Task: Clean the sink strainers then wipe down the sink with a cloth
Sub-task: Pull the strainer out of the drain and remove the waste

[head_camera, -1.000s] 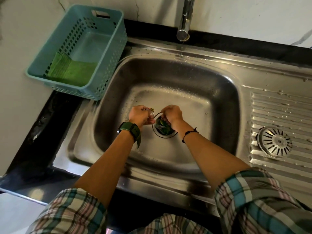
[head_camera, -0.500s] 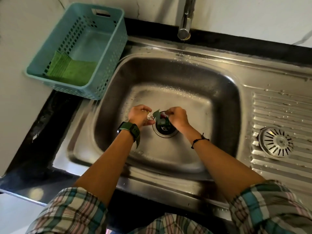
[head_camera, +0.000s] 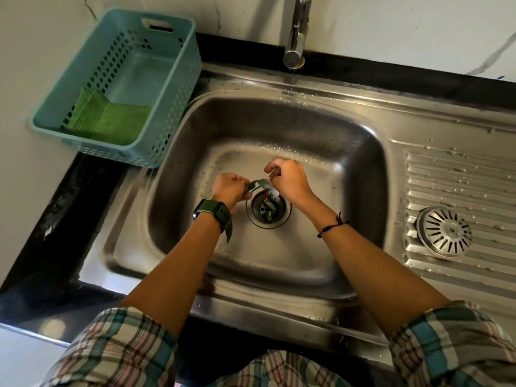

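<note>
Both hands are down in the steel sink [head_camera: 349, 152], just above the drain [head_camera: 268, 208] in the middle of the basin floor. The left hand [head_camera: 230, 189] has its fingers curled tight on the left end of a thin green strip [head_camera: 258, 184] — a scrap of debris, what it is made of I cannot tell. The right hand [head_camera: 289, 180], just right of it and a little farther from the person, pinches the strip's other end with its fingers bent together, so the strip spans the short gap between the two hands, over the far-left rim of the drain.

The drain stands open, with a small tangle of green, white and reddish scraps [head_camera: 266, 209] lying inside it. One sink strainer [head_camera: 444, 235], a round slotted metal disc, lies flat on the ribbed draining board [head_camera: 460, 191] to the right, well apart from the hands and from the drain.

A green watch [head_camera: 212, 212] sits on the left wrist and a thin black cord bracelet [head_camera: 332, 224] on the right. Water droplets speckle the far wall of the basin and the draining board.

At the far left, a light-blue perforated basket [head_camera: 167, 88] stands on the black counter [head_camera: 55, 219], its near corner overlapping the sink's edge — a folded green cloth [head_camera: 109, 120] lies in its near end. The tap [head_camera: 296, 32] hangs over the far rim of the sink. Plaid sleeves [head_camera: 452, 344] show at the near edge.
</note>
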Motion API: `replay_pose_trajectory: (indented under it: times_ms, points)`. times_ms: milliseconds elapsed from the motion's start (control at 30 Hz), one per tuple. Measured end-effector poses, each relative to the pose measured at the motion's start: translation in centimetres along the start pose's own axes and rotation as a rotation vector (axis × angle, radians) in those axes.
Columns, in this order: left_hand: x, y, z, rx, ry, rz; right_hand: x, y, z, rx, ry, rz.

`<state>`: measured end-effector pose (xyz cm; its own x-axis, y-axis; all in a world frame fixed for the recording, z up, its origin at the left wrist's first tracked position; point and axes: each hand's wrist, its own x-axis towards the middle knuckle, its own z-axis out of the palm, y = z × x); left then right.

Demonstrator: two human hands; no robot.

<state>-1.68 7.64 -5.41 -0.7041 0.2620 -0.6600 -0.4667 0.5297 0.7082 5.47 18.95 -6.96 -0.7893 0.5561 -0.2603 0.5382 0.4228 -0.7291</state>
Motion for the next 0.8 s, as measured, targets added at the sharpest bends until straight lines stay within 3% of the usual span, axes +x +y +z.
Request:
replay_pose_trajectory:
  times_ms: [133, 267, 467, 633, 800]
  points:
    - [0.8, -0.6, -0.6, -0.004, 0.147, 0.085, 0.6, -0.7, -1.2, 0.123, -0.021, 0.045]
    - [1.1, -0.4, -0.7, -0.037, 0.153, 0.044, 1.0, -1.4, -1.9, 0.358, -0.061, 0.173]
    - [-0.1, 0.4, -0.2, -0.291, -0.115, -0.008, 0.9, -2.4, -2.2, 0.644, -0.188, 0.269]
    - [-0.4, 0.5, -0.8, -0.518, -0.287, -0.07, 1.3, -2.3, -1.6, 0.614, -0.107, 0.284]
    - [0.0, 0.5, -0.9, -0.309, -0.151, -0.037, 1.7, -2.0, -0.5, 0.606, -0.11, 0.221]
